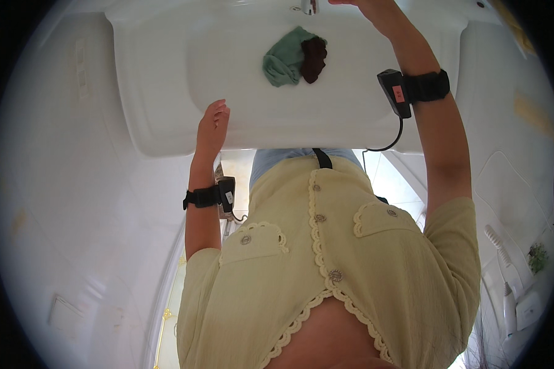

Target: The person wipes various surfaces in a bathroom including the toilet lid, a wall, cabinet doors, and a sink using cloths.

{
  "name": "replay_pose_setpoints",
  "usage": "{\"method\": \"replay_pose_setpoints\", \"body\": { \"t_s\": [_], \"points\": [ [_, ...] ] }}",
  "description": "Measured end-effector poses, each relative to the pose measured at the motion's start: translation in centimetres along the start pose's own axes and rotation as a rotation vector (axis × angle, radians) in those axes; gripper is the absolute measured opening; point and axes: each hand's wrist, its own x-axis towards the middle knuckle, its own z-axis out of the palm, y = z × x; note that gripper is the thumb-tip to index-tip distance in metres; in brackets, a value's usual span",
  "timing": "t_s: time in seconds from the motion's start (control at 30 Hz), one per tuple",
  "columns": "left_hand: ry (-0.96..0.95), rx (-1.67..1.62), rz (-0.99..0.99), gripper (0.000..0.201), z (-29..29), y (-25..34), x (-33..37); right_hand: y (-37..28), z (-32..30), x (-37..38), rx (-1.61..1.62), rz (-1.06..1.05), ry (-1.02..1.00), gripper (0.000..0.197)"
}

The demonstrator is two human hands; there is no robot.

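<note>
A crumpled green cloth [284, 61] lies in the white sink basin [228, 67], bunched against a smaller dark maroon cloth [314, 59]. Over the basin's near left part hovers my left hand [213, 128], its fingers loosely bent and nothing in them. My right hand [364, 7] reaches to the far edge, just right of the metal faucet [310, 7]. The top of the picture cuts this hand off, but a finger stretches out toward the faucet. Neither hand touches the cloths.
Black devices are strapped to my left forearm [210, 197] and right forearm [421, 87], each with a cable. The sink's front rim [289, 140] runs close to my waist. White walls stand on both sides. A handset with a coiled cord [497, 246] hangs at the right.
</note>
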Motion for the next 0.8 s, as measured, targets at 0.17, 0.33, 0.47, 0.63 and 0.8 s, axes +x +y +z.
{"method": "replay_pose_setpoints", "body": {
  "t_s": [0.17,0.33,0.47,0.63,0.8],
  "points": [
    [-0.067,0.073,0.023,0.034,0.8,2.1,-1.1,0.9,-1.3,0.4,0.138,-0.006,0.085,0.044],
    [-0.121,0.053,-0.002,0.032,0.7,2.2,-1.4,-0.7,-0.8,0.1,0.201,0.067,0.078,0.041],
    [-0.101,0.071,-0.024,0.032,0.5,1.8,-1.9,-1.8,0.9,0.5,0.138,0.133,0.024,0.042],
    [-0.105,0.119,-0.004,0.034,0.9,1.6,-1.9,-1.4,0.6,1.4,0.223,0.191,-0.003,0.046],
    [-0.129,0.136,-0.018,0.032,0.9,1.7,-1.4,-1.5,-0.4,1.9,0.237,0.251,0.024,0.046]
  ]
}}
